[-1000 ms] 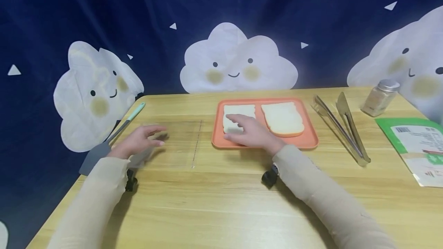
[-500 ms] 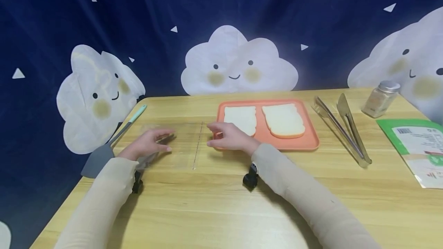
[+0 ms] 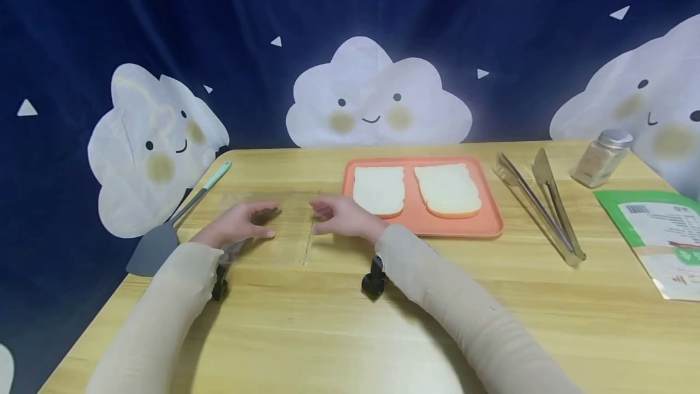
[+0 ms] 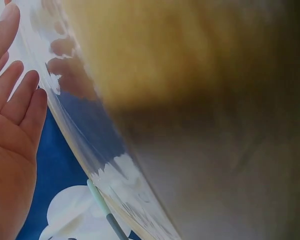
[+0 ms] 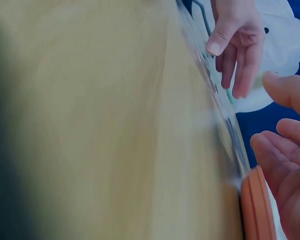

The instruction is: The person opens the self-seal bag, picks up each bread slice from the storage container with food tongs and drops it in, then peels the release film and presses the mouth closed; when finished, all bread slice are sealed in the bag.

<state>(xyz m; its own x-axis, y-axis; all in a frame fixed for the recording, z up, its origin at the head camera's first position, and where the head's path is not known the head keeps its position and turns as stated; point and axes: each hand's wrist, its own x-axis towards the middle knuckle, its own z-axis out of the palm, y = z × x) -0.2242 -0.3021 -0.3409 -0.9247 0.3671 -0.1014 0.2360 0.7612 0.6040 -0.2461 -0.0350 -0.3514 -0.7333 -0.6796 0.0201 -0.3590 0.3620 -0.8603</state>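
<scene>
A clear, flat plastic bag or sheet with a dark line down its right side lies on the wooden table. Over its left part hovers my left hand, fingers relaxed and thumb apart, holding nothing. My right hand is above the sheet's right edge, its fingers loosely bent with nothing between them. In the right wrist view the left hand faces my right hand across a gap. Just right of the right hand, two bread slices, one left and one right, lie on an orange tray.
A grey spatula with a mint handle lies at the left table edge. Metal tongs, a glass shaker jar and a green-and-white package are on the right. A blue curtain hangs behind the table.
My right hand has moved left, from over the tray to the plastic sheet's right edge, uncovering the left bread slice. My left hand has shifted slightly right.
</scene>
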